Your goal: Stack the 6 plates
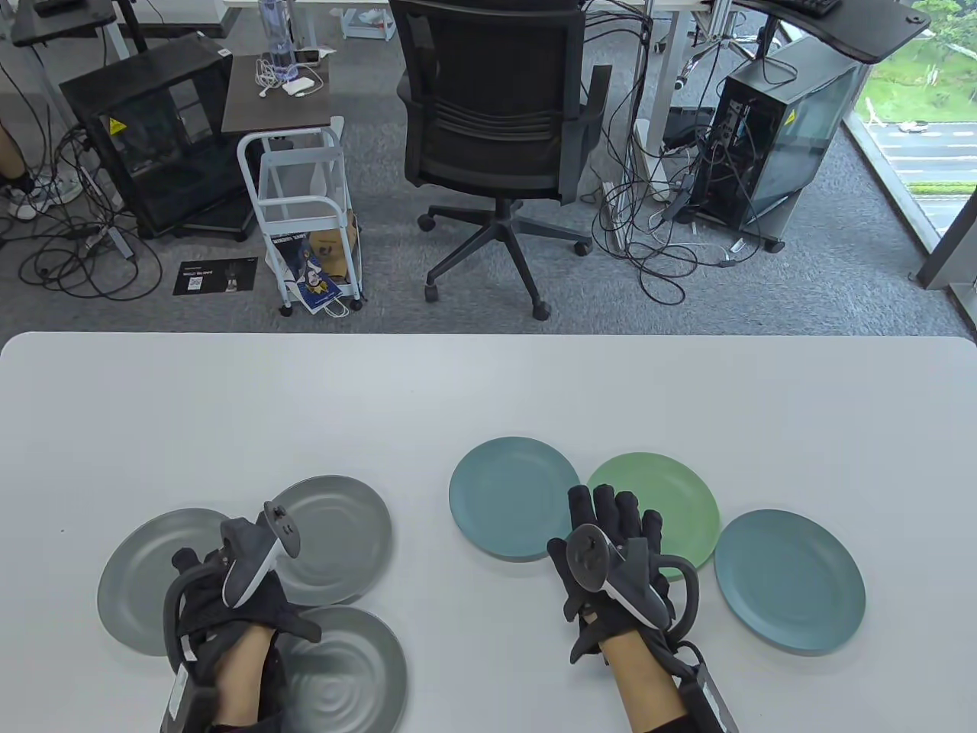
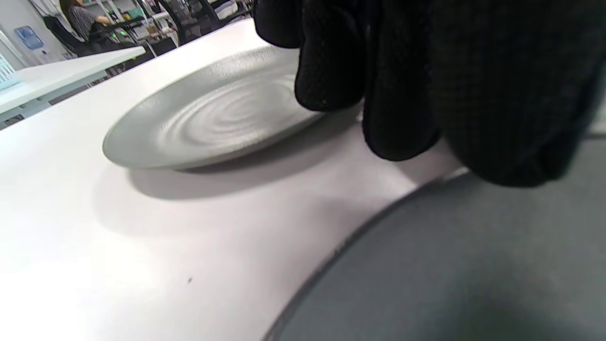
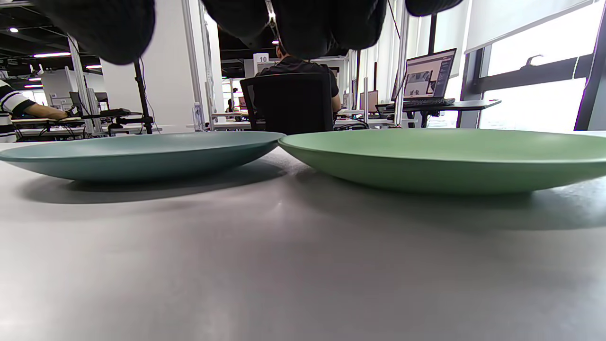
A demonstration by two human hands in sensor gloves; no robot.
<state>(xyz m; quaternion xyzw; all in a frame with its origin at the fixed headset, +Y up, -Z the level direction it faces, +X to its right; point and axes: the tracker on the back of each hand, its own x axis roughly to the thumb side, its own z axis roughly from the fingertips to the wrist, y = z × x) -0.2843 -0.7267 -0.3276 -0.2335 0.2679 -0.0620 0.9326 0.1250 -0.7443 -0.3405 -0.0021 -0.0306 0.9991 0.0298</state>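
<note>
Table view: six plates lie on the table [image 1: 488, 397], none stacked yet. Three grey on the left: left grey plate [image 1: 141, 569], upper grey plate [image 1: 336, 534], near grey plate [image 1: 351, 672]. Three on the right: teal plate [image 1: 507, 496], green plate [image 1: 672, 504], far-right teal plate [image 1: 790, 580]. Teal and green rims touch or slightly overlap; which, I cannot tell. Judged step: the very start, first pickup not yet made. Left hand [image 1: 229, 603] sits over the junction of the three grey plates; in the left wrist view its fingertips [image 2: 326, 80] curl down at the rim of a grey plate [image 2: 213, 113], touching or just above it, unclear, with no plate gripped. Right hand [image 1: 611, 557] lies fingers extended and loosely spread over the seam between teal and green; the right wrist view shows fingertips [image 3: 303, 28] hanging above both rims, holding nothing. Next move likely calls for getting fingers under a shallow rim to lift one plate onto its neighbour; the low edges may be slippery to gloves.
</note>
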